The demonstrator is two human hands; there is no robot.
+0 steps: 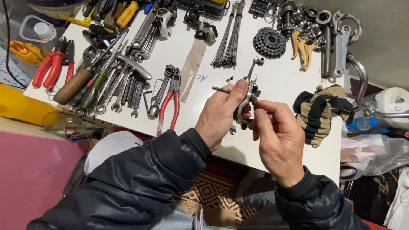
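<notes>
My left hand [219,115] grips a metal bicycle brake caliper [250,85], thumb pressed along its curved arm, above the white table [281,81]. A bolt sticks out to the left past my thumb. My right hand [277,136] pinches the caliper's lower part from the right with thumb and forefinger. Two small nuts [230,79] lie on the table just behind the caliper.
Red-handled pliers [171,102], several wrenches [128,87], screwdrivers and a wooden-handled tool [73,86] lie at the left. A bundle of spokes [229,38], a freewheel cog [269,41] and metal parts sit at the back. Striped gloves [319,111] rest at the right edge.
</notes>
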